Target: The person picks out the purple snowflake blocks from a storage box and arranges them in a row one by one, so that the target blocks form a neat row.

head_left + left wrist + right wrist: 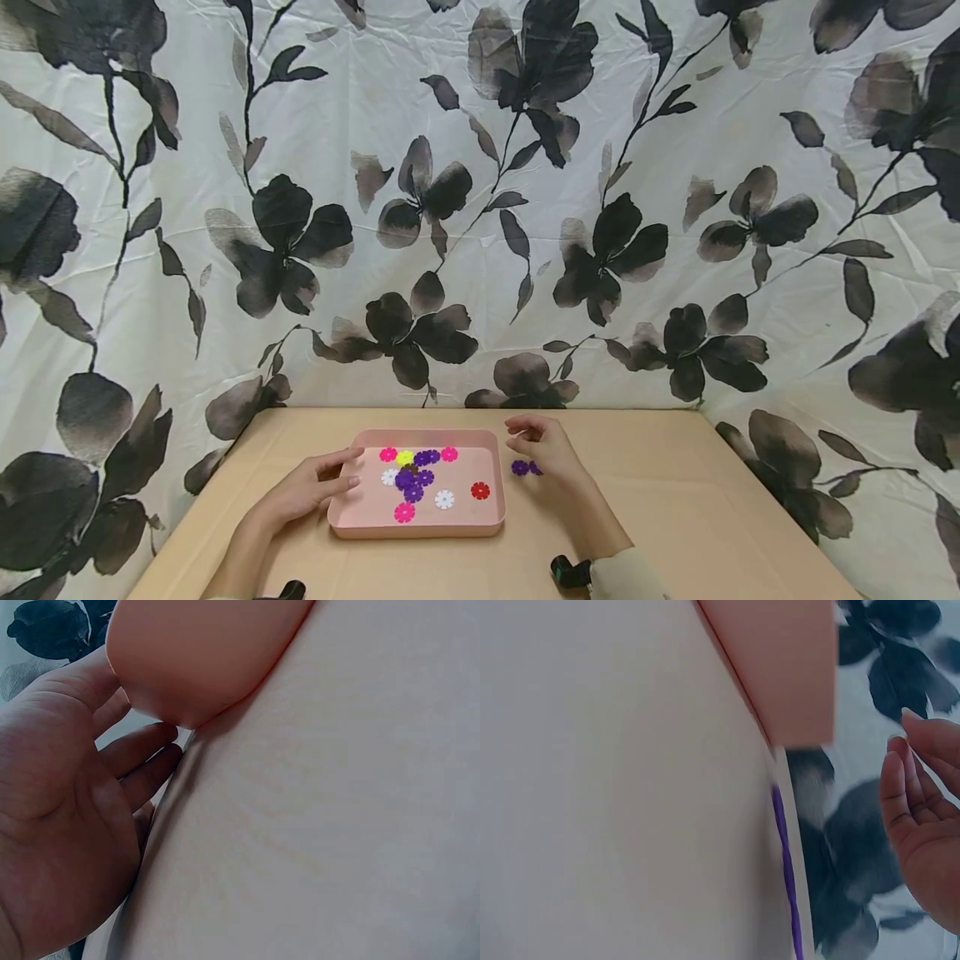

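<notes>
Resting on pink tray (pixel 457 532) of flower-shaped pieces (pixel 406 480), relaxed left fingers (pixel 339 459); nearby, right fingers (pixel 528 422) loosely curled, empty.

White cloth (pixel 525 187), dark flowers, behind plain tan tabletop (pixel 675 500).

No lettering, number or sign is readable, as far as the dim wrist views show.
</notes>
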Available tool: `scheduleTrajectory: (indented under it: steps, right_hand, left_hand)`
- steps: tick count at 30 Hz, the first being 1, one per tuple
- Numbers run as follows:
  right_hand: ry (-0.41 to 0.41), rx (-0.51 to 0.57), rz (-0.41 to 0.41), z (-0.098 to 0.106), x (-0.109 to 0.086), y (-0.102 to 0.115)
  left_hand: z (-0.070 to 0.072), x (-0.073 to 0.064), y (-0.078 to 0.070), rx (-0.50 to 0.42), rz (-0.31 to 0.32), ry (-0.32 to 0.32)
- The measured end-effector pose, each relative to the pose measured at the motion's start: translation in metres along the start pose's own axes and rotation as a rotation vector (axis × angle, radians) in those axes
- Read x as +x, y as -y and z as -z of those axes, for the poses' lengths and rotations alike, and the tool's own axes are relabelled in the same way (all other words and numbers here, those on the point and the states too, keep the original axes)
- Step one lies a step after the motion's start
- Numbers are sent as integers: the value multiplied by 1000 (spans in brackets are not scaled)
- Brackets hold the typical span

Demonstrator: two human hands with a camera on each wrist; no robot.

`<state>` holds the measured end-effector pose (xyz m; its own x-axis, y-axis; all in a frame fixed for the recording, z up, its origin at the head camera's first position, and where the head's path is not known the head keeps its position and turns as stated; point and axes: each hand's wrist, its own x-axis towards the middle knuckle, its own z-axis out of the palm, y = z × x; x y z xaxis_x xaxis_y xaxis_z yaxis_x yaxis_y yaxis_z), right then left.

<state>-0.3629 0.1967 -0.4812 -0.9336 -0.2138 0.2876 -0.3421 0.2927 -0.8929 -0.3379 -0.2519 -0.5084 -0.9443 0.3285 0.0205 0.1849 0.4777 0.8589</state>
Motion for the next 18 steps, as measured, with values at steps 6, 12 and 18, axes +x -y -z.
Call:
scheduleTrajectory:
  steps: [6,12,18]
  right_hand:
    - [88,16,-47,-33,6,18]
    - [168,-28,-29,-62,13,28]
    - [245,-94,-40,-87,17,34]
  left_hand:
    - [1,-2,1,30,13,1]
    - [1,-2,0,19,-1,-2]
    - [0,-3,-1,2,-8,-9]
